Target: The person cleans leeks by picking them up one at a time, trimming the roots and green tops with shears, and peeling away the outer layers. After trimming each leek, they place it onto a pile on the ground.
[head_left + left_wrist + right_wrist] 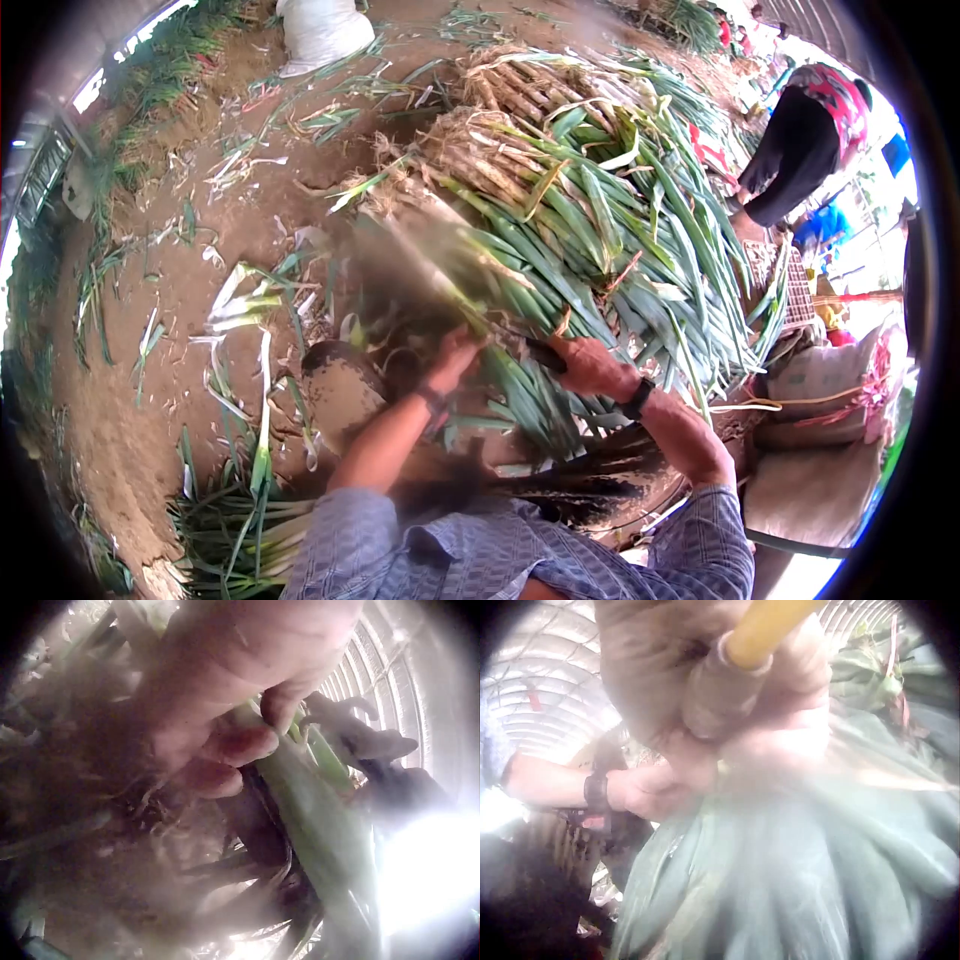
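My left hand grips a leek around its stalk, fingers curled under the thumb side in the left wrist view. The leek's root end is blurred and points away from me, over the heap. Just to the right, my right hand holds a knife by its dark handle, close to the left hand. A yellow handle end sticks out of that fist in the right wrist view. Broad green leaves spread beneath both hands; the blade is mostly hidden.
A big heap of leeks lies ahead, roots to the upper left. Trimmed stalks litter the dirt floor at left. More leeks lie by my left side. A white sack, a red crate and a bending person are farther off.
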Tool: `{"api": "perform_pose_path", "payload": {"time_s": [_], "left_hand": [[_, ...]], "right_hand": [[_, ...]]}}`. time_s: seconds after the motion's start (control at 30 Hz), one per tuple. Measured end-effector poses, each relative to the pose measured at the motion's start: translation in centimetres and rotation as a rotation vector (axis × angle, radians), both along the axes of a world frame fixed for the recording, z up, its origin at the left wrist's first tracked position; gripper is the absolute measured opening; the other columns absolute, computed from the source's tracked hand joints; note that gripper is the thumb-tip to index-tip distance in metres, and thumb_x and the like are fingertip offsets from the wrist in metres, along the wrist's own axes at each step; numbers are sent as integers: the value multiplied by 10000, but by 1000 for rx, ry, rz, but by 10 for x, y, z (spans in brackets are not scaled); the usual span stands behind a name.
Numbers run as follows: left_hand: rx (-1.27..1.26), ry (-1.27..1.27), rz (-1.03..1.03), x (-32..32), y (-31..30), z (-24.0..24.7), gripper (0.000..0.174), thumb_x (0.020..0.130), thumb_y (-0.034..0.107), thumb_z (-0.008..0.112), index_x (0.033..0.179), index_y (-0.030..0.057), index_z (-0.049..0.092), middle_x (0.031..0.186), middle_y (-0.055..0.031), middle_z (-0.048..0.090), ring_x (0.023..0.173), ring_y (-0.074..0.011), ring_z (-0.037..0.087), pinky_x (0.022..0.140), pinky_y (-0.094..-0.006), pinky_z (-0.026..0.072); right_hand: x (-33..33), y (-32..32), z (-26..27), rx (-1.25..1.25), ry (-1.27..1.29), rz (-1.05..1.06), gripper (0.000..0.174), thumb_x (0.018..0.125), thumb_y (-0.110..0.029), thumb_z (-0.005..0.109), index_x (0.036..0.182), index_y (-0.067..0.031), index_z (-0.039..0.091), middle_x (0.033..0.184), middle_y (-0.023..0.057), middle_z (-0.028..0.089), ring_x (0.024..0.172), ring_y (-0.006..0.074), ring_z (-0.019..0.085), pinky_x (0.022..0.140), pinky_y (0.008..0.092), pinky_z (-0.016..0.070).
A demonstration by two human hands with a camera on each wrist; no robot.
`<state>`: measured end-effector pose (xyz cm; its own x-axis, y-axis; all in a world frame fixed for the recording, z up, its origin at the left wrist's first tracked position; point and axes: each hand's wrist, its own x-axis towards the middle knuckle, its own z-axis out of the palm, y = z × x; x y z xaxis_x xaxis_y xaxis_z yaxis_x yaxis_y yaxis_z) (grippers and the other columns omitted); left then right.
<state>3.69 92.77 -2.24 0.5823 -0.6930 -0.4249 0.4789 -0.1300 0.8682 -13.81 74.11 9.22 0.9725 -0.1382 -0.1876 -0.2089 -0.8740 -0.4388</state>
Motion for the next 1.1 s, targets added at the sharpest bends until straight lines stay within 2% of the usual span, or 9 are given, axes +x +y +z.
{"api": "perform_pose_path", "payload": {"time_s": [0.37,0.43,0.53,0.6,0.63,0.73,0.9,1.0,1.1], "left_hand": [[-3,4,-33,5,-3,6,198,892,184,686,1042,71,626,688,3,563,449,-75,479,399,-245,376],[-29,-9,-5,5,-3,10,230,890,170,682,1078,55,618,689,-1,562,447,-75,483,384,-245,371],[-85,-13,22,3,-1,7,291,876,188,692,1116,41,617,733,-10,585,478,-73,504,383,-242,383],[-83,19,-5,4,1,3,340,851,247,712,1107,38,632,811,-26,622,520,-75,525,402,-241,410],[-71,21,1,4,0,4,333,854,246,709,1104,39,634,816,-25,626,521,-75,524,403,-241,410],[-41,26,6,4,0,8,307,856,245,703,1081,46,642,823,-23,634,529,-76,527,405,-242,411],[-43,72,-19,7,-2,1,251,839,259,715,990,62,675,797,-13,629,566,-84,544,416,-251,417],[-167,-65,178,12,-8,-9,287,850,298,717,961,35,694,807,-10,646,631,-94,573,560,-240,460],[-108,172,265,35,-10,-2,321,919,350,662,1025,49,695,872,-28,672,780,-145,634,706,-282,488]], "right_hand": [[96,25,34,-34,124,-17,335,836,-246,656,1090,-35,600,873,249,670,844,445,643,736,525,500],[116,39,55,66,-34,52,335,871,-171,601,1194,-79,593,939,172,681,803,349,671,692,438,545],[142,39,58,80,-18,73,332,872,-195,610,1180,-72,609,998,139,682,822,323,676,717,415,555],[160,37,57,114,103,-2,385,860,-319,666,1111,-31,620,890,248,673,837,430,653,743,512,503],[169,17,17,19,12,33,392,858,-314,663,1118,-25,617,896,249,671,858,425,651,752,503,503],[189,26,25,24,101,-19,407,823,-283,676,1127,-18,619,902,251,671,881,423,648,764,498,500],[171,26,42,58,93,37,392,801,-275,694,1104,-35,631,898,245,672,849,419,649,751,497,500],[137,20,61,69,105,34,376,804,-282,697,1090,-45,634,882,230,674,811,413,649,729,488,501],[87,4,59,61,152,23,384,817,-291,709,1096,-44,615,847,198,673,769,387,652,697,466,506]]}}
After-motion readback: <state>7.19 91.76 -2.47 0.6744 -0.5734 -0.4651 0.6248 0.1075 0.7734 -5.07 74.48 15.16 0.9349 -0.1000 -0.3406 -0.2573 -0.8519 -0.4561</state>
